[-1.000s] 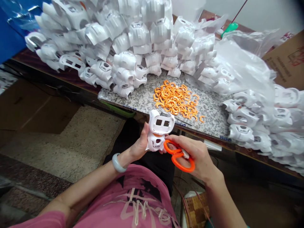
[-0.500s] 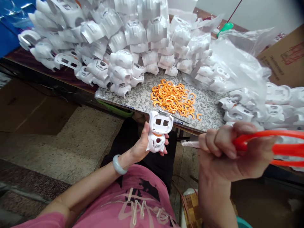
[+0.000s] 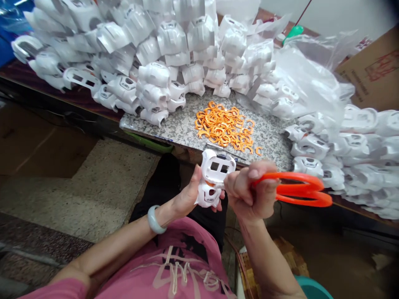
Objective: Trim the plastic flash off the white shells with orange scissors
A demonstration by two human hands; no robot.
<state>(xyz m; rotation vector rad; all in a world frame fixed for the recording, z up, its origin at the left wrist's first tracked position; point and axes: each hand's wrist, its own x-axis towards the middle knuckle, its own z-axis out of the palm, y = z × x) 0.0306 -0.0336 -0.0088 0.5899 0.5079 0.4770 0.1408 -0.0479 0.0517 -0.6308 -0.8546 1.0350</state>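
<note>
Your left hand (image 3: 187,197) wraps the white shell (image 3: 208,176): brace it firmly. Your right hand (image 3: 252,193) clenches the scissors (image 3: 299,189) beside the shell; press gently.

Scissors (image 3: 301,191) partly hidden by right fingers (image 3: 240,185), cardboard box (image 3: 370,68) cropped at edge

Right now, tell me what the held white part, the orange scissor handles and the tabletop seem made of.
White part: likely moulded plastic, smooth, shiny, with neat cutouts. Scissor handles: probably plastic, smooth, evenly orange. Tabletop: grey speckles suggest stone or patterned laminate; can't tell.
</note>
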